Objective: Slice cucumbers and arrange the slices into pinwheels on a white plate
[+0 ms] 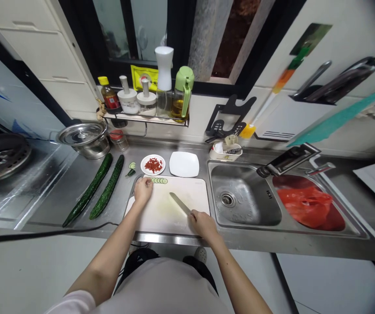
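A white cutting board point(187, 192) lies on the steel counter in front of me. My right hand point(202, 223) grips the handle of a knife point(180, 203), whose blade lies low over the board and points up-left. My left hand point(142, 190) rests curled at the board's far left corner, next to a short row of cucumber slices point(159, 180); whether it holds anything I cannot see. Two whole cucumbers point(100, 188) lie side by side to the left of the board.
Behind the board are a plate of chopped red chilli point(153, 165), an empty white plate point(184, 164) and cucumber ends point(131, 169). A double sink point(246, 198) with a red bag point(305, 203) is at right. A steel pot point(84, 138) and a condiment shelf point(146, 117) stand at the back.
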The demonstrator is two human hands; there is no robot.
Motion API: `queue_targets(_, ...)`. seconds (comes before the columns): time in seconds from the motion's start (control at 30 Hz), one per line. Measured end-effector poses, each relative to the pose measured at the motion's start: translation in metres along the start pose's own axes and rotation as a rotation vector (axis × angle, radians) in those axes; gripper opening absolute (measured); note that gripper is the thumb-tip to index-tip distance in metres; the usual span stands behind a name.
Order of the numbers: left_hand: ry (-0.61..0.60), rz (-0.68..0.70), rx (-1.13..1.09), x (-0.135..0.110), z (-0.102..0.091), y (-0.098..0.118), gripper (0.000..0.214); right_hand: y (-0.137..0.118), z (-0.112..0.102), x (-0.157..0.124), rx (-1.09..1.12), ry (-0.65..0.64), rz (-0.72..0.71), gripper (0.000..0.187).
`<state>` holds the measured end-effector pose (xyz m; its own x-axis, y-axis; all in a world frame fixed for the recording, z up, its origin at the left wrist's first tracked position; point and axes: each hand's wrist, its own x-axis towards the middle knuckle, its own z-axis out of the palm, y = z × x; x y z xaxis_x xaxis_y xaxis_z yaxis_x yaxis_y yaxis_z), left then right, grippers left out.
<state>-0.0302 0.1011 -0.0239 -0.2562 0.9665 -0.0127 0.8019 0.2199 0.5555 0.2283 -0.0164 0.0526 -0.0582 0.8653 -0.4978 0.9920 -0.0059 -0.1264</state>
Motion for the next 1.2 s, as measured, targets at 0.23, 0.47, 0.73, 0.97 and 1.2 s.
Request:
queue_targets(0.23, -0.09, 0.109, 0.031, -0.002, 0.023, 0.032, 0.028, 0.006, 0.004, 0.001, 0.038, 0.03, 0.024, 0.03)
queue_targets(0.47, -0.123, 0.201, 0.175, -0.001, 0.035, 0.045, 0.034, 0.01, 0.006, 0.0, 0.058, 0.022, 0.048, 0.03)
queue_targets(0.73, -0.119, 0.245, 0.207, -0.001, 0.035, 0.049, 0.027, 0.013, 0.011, 0.001, 0.064, 0.045, 0.035, 0.031)
queue_targets(0.97, -0.145, 0.156, 0.094, -0.013, 0.022, 0.058, 0.02, 0.011, 0.007, 0.0, 0.039, 0.042, 0.036, 0.031)
queue_targets(1.2, -0.31, 0.003, -0.127, -0.048, 0.013, 0.045, 0.017, 0.013, 0.007, -0.007, 0.005, 0.033, 0.036, 0.031)
